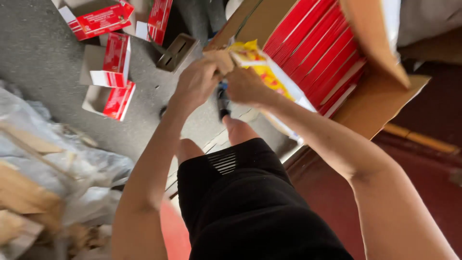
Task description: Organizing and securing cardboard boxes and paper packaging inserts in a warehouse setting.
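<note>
Carton [269,77], flat, white with a yellow printed face and a brown flap at its near end, is being held up in both hands over the person's knees. Left hand [196,83] is closing on the brown flap [220,60], fingers curled over its edge; right hand [246,85] is gripping the carton just beside it, fingers wrapped round the underside and out of sight, so how tightly they are pressing cannot be told. The two hands are nearly touching at the flap. The rest of the carton is running away from the grip, up and to the right, along the right forearm.

Directly beyond the grip, a large brown cardboard box [380,103] is lying open, packed with a tight row of red flat cartons [317,53] standing on edge. Left of the grip, well apart, several folded red and white boxes [113,62] are lying scattered on the grey floor [38,53]; a small brown cardboard piece [175,52] is sitting nearer, between them and the left hand. Below the grip, black shorts [240,202] are covering the thighs. Far below and left, crumpled clear plastic sheeting [53,163] is lying heaped with cardboard scraps.
</note>
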